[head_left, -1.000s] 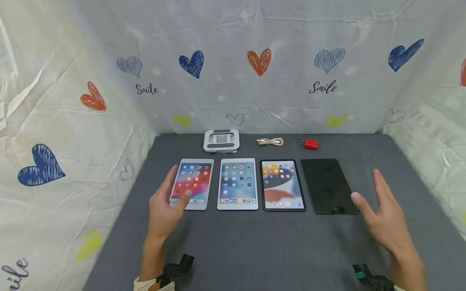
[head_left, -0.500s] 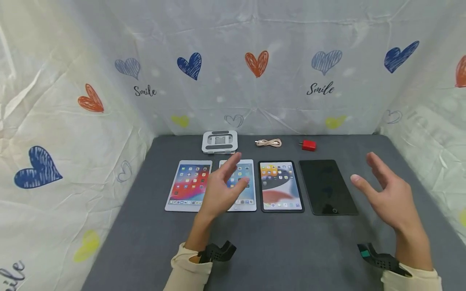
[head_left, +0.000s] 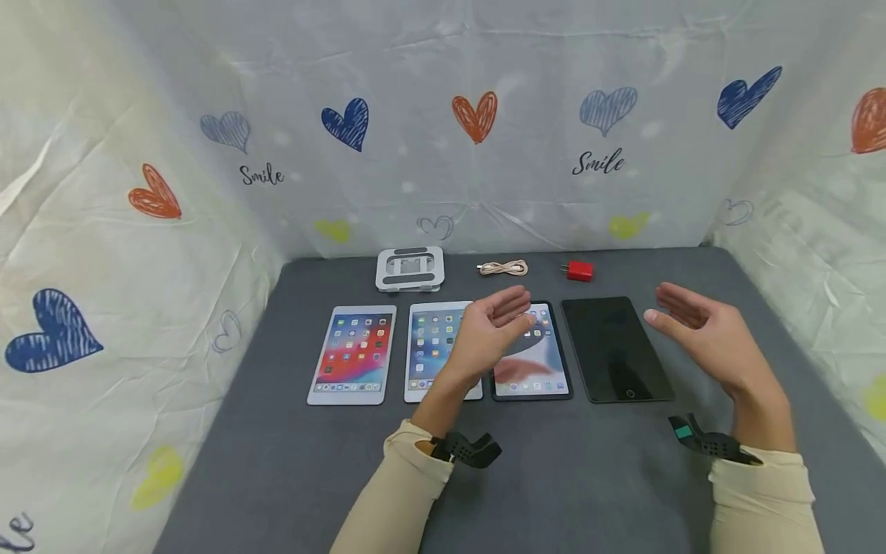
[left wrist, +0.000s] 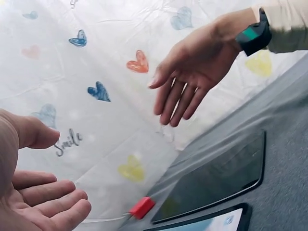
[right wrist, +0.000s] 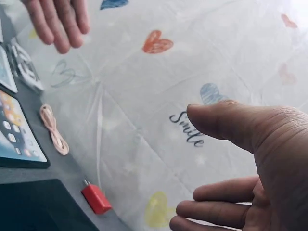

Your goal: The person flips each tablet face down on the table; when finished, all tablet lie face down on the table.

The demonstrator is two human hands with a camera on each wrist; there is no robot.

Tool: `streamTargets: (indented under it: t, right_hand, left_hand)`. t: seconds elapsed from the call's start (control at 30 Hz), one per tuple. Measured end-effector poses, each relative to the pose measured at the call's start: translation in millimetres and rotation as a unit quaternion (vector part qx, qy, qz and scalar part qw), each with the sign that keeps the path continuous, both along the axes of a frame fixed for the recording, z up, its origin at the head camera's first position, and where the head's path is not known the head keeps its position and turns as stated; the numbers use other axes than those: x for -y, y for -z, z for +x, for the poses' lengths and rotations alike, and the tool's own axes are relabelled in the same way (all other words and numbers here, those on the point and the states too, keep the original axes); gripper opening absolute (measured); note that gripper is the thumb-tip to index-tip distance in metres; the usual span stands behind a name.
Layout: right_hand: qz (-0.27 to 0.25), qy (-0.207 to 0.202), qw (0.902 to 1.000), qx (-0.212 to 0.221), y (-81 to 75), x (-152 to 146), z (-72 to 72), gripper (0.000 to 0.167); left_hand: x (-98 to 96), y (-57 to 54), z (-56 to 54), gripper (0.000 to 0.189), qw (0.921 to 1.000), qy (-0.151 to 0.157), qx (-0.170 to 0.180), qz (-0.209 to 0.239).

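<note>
My left hand (head_left: 487, 331) is raised with straight fingers and holds nothing. In the head view it overlaps a white-framed tablet (head_left: 428, 350) and a black-framed tablet (head_left: 531, 375), both lit, covering parts of their screens. Opposite it, my right hand (head_left: 713, 338) hovers with fingers extended, just right of a dark-screened tablet (head_left: 609, 350). At the row's left end lies another white-framed tablet (head_left: 351, 354) with a red and blue screen. In the left wrist view the palm of the right hand (left wrist: 199, 67) shows, thumb apart from the fingers.
Along the back of the grey table (head_left: 554, 477) lie a folded grey-white stand (head_left: 410, 269), a coiled beige cable (head_left: 504, 268) and a red charger plug (head_left: 578, 271). A white curtain (head_left: 408, 69) printed with hearts encloses the back and sides.
My left hand has lifted from the leftmost tablet and swept right to over the middle tablets. My right hand has risen and shifted slightly left. The tablets lie as before.
</note>
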State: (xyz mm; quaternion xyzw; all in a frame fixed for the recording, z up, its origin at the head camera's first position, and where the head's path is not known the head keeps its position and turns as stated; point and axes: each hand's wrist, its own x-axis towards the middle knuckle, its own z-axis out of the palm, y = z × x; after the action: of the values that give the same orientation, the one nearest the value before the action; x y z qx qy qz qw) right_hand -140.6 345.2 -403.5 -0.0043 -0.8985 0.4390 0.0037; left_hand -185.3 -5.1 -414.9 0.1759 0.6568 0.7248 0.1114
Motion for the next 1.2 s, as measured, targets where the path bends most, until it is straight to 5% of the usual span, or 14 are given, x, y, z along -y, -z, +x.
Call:
streamTargets:
  t: [0.33,0.7,0.93,1.2]
  right_hand:
    - [-0.013,-0.015,0.9965,0.081,5.8,-5.8,-24.4,0.085]
    - [-0.031,-0.029,0.9866,0.158,28.7,-22.6,-36.8,0.088]
    - [-0.037,-0.009,0.9834,0.178,38.4,-24.8,-34.3,0.089]
    - [-0.042,0.023,0.9842,0.170,40.5,-23.9,-28.4,0.076]
  left_hand:
    - [-41.3,16.9,-9.0,0.047,0.9870,-0.011,0.136,-0.084]
    - [-69.7,33.0,-18.0,0.035,0.9658,-0.004,0.245,-0.085]
    - [-76.2,33.9,-21.3,0.041,0.9548,0.005,0.277,-0.108]
    - [-86.4,33.1,-24.2,0.055,0.9522,0.035,0.288,-0.095]
